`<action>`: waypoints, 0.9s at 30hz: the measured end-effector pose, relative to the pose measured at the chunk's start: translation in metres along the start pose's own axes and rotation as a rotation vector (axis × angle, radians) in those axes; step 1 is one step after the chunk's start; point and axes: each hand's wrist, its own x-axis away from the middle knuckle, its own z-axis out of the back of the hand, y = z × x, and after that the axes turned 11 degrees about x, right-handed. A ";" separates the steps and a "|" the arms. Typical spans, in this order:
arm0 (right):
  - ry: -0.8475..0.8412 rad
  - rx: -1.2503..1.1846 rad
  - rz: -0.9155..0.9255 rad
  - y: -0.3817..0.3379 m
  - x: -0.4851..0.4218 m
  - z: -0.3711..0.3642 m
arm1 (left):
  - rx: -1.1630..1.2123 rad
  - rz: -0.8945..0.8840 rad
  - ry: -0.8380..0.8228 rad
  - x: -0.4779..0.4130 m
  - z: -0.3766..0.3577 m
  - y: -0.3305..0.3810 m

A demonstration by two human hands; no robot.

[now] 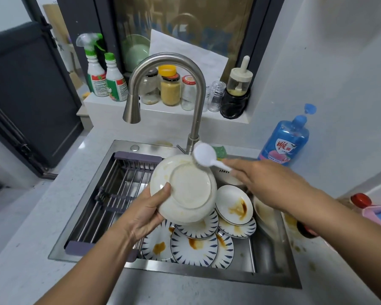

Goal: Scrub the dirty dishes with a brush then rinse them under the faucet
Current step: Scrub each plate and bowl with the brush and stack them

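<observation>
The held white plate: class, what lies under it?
Stained blue-patterned plates lie overlapping in the sink. The held white plate covers part of the top one, so their full count cannot be seen.

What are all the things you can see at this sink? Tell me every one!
white plate: one, white, held over the sink
brush: one, white, at that plate's top edge
patterned plates: several, white and blue, stained, stacked in sink
small dish: one, white, brown sauce, atop that stack
faucet: one, steel, behind sink
sink: one, steel, in counter
drying rack: one, purple and steel, sink's left side
soap bottle: one, blue, counter, right
cleaner bottles: two, green-topped, ledge, left
jars: several, clear, ledge
left hand: grips white plate
right hand: holds brush handle
</observation>
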 end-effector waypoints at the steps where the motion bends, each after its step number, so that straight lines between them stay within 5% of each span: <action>1: 0.015 -0.127 -0.035 0.004 0.003 0.000 | -0.062 -0.027 0.006 0.000 -0.001 0.007; 7: 0.045 -0.453 -0.159 -0.001 0.005 -0.019 | -0.875 -0.285 0.020 0.009 -0.003 0.032; 11: 0.093 -0.610 -0.080 -0.019 0.004 -0.028 | -1.669 -0.713 -0.084 0.005 0.019 0.025; 14: 0.065 -0.635 -0.024 -0.031 0.002 -0.031 | -2.011 -0.860 -0.110 -0.007 0.047 0.014; 19: -0.026 -0.603 -0.040 -0.051 -0.011 -0.042 | -2.168 -0.785 0.052 -0.016 0.077 0.015; 27: -0.143 -0.603 -0.019 -0.087 -0.043 -0.063 | -2.028 -0.465 0.215 -0.039 0.107 0.023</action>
